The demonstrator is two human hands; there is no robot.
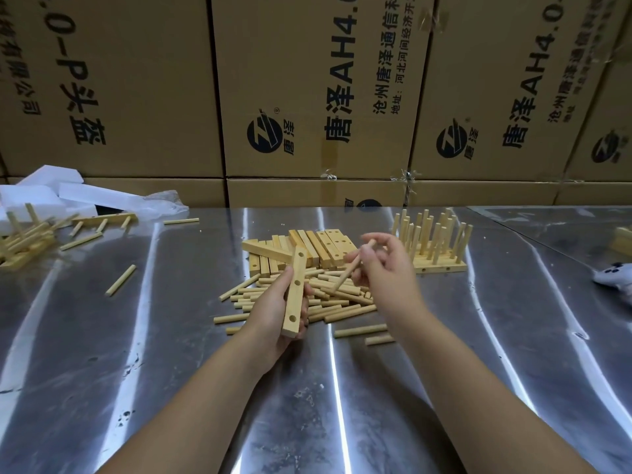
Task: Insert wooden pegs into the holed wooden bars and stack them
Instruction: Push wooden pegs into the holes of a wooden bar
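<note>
At table [171,371] centre: left hand [273,313] grips a holed bar [295,292] round its lower half. It's tilted near upright with the holed face toward the camera, three holes showing, none filled. Just right of it, a peg [349,273] slants down-left, free tip near the bar but not touching. Right hand [383,265] pinches the peg near its upper end, other fingers loose. Reads as first peg into this bar, task well short of done. To do it well: choke down on the peg for less wobble, square it to the holed face before pushing, and brace the bar against the palm so it doesn't swing away. Start at the middle or top hole. The left fingers wrap close to the lower ones and could block a through-push. Surroundings: white foam blocks [51,193] far left, a few pegged bars [24,241] beside them, stray pegs [120,280] scattered nearer. Bare bars [307,249] are stacked behind the hands, the loose peg pile [342,299] under them, so a dropped peg gets lost there. Finished stack [434,248] with upright pegs sits just behind the right hand, easy to knock on a back-swing. White controller-like object [615,277] at right edge, well apart. Cardboard boxes [307,97] wall off the back.
</note>
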